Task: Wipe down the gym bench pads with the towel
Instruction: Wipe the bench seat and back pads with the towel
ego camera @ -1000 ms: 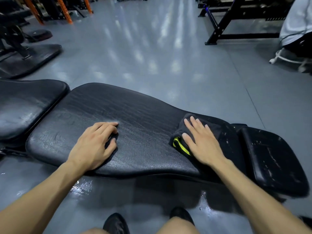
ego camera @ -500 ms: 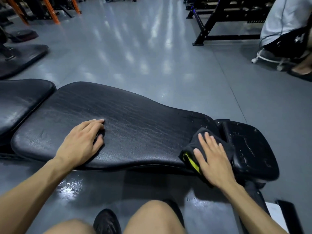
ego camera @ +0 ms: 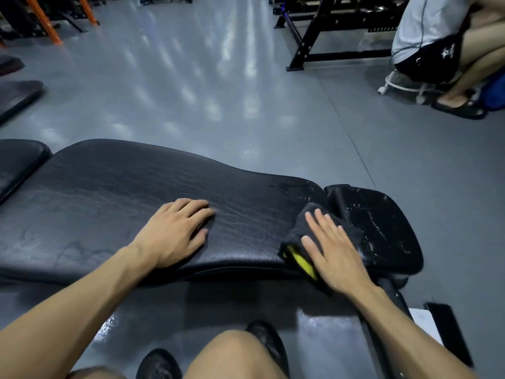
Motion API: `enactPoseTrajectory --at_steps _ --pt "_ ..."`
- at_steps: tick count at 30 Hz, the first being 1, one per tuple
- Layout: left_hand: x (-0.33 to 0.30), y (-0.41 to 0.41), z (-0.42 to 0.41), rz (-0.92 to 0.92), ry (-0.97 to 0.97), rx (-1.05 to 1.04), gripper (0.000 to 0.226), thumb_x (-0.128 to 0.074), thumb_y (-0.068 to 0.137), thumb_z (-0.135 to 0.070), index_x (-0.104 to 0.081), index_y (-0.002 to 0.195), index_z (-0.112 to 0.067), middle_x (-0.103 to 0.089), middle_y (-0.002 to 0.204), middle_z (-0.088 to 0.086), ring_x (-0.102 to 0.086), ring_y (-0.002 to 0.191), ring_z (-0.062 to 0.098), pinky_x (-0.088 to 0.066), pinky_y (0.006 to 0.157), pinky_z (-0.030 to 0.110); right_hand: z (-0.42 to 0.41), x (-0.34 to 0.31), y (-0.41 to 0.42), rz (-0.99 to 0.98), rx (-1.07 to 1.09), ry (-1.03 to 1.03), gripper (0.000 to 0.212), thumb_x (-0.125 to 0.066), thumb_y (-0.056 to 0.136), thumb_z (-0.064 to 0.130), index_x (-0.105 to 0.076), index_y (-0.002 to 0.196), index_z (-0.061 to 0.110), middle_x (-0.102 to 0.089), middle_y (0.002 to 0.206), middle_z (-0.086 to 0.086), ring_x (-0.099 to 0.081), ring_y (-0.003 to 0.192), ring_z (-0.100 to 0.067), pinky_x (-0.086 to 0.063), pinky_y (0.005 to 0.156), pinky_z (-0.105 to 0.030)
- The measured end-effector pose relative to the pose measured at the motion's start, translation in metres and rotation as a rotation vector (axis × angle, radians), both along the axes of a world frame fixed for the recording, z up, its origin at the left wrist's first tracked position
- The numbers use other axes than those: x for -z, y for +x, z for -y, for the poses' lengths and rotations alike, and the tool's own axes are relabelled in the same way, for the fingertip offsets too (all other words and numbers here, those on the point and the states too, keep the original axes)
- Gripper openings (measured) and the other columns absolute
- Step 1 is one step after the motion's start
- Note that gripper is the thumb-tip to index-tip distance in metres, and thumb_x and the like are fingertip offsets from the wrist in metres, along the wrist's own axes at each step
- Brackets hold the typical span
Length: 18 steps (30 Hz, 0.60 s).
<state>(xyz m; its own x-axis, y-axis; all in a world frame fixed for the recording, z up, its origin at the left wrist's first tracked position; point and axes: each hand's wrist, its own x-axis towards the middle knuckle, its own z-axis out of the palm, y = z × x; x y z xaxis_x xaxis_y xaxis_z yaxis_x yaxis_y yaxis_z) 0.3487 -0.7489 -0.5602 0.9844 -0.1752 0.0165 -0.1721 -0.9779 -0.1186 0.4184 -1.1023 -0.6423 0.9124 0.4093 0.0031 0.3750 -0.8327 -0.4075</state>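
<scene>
Right hand [ego camera: 337, 254] is being pressed flat, fingers straight and slightly spread, on top of the dark towel [ego camera: 306, 224], which is being held against the narrow right end of the long back pad [ego camera: 123, 203], at the near edge where a yellow trim is showing under the thumb. Nothing is being gripped; the cloth is being pinned by the palm alone. The towel is being bunched right at the gap between the long pad and the small end pad [ego camera: 382, 222], and is lying partly over that gap. The long pad's axis is being run left to right across the view, so most of its surface is lying to the left of the towel, while the scuffed end pad is lying just to the right of it. Of the two hands, the right is much the nearer to the end pad. Left hand [ego camera: 175, 233] is being rested palm down on the middle of the long pad, fingers lightly curved and holding nothing, apparently as a brace. Beyond the bench, a grey floor [ego camera: 218, 91] is being lit by reflections, and a second person [ego camera: 442, 42] is being seen crouched at far right.
</scene>
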Motion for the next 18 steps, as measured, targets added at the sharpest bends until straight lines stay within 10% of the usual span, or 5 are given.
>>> enactPoseTrajectory --at_steps 8,18 --pt "0.016 0.018 -0.002 0.059 -0.111 0.013 0.039 -0.045 0.092 -0.043 -0.06 0.124 -0.026 -0.057 0.132 -0.006 -0.052 0.123 0.024 -0.04 0.103 0.04 -0.005 0.005 -0.045 -0.002 -0.03 0.001 0.062 -0.009 0.103 0.059 0.0 0.16 0.035 0.013 0.167 0.013 0.016 0.153 -0.005 0.006 0.126 -0.034" --pt "0.023 0.022 -0.007 0.064 -0.199 -0.003 0.036 -0.046 0.092 -0.044 -0.057 0.124 -0.031 -0.052 0.133 -0.011 -0.046 0.129 0.02 -0.035 0.108 0.04 -0.068 -0.009 0.103 -0.114 0.269 -0.119 0.072 -0.01 0.104 0.056 -0.002 0.162 0.016 0.005 0.169 -0.013 0.004 0.157 -0.027 0.001 0.126 -0.045"
